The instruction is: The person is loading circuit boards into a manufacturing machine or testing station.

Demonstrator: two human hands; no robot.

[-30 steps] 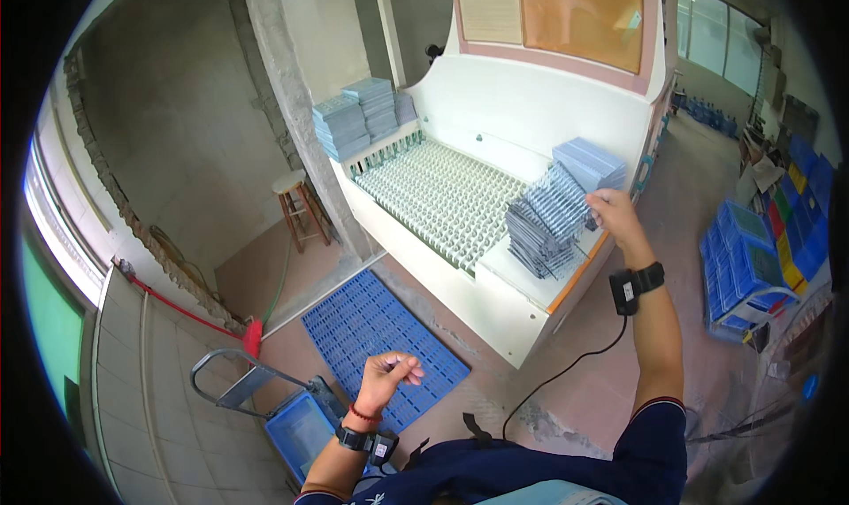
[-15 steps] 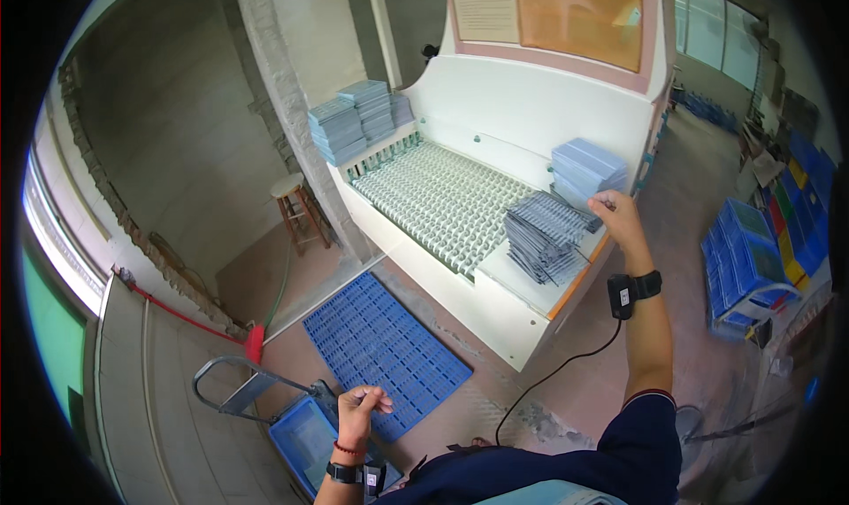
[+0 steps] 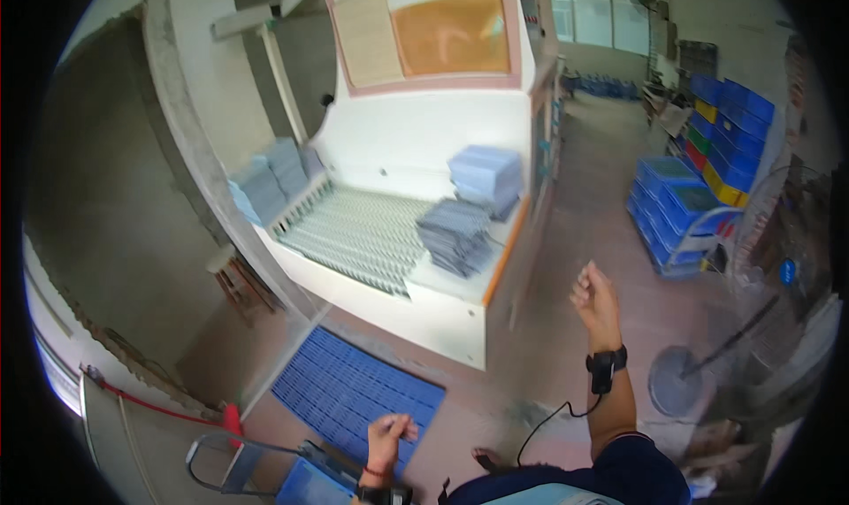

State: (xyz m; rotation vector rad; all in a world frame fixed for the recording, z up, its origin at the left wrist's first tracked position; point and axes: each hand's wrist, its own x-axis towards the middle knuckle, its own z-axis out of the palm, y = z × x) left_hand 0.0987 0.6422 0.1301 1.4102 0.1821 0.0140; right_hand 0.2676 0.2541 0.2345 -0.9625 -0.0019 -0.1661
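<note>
My right hand (image 3: 596, 303) is up over the floor to the right of the white machine (image 3: 442, 324), touching nothing. Its fingers are loosely curled, and nothing shows in them. Low in the picture, my left hand (image 3: 390, 439) is also curled and holds nothing that I can see. It is over the near edge of a blue slatted plastic mat (image 3: 345, 386). On the machine's right end sits a stack of dark thin panels (image 3: 453, 233), with a taller light-blue stack (image 3: 485, 173) behind it. Both hands are apart from these stacks.
Rows of white rollers (image 3: 354, 240) fill the machine bed. More grey-blue stacks (image 3: 256, 191) stand at its far left. A hand cart (image 3: 234, 470) with a blue crate (image 3: 314, 483) is at lower left. To the right are blue crates (image 3: 672, 204) and a standing fan (image 3: 676, 381).
My right hand has left the dark stack and drawn back to the right and down. The view has turned right, so the machine now sits further left. My left hand stays low.
</note>
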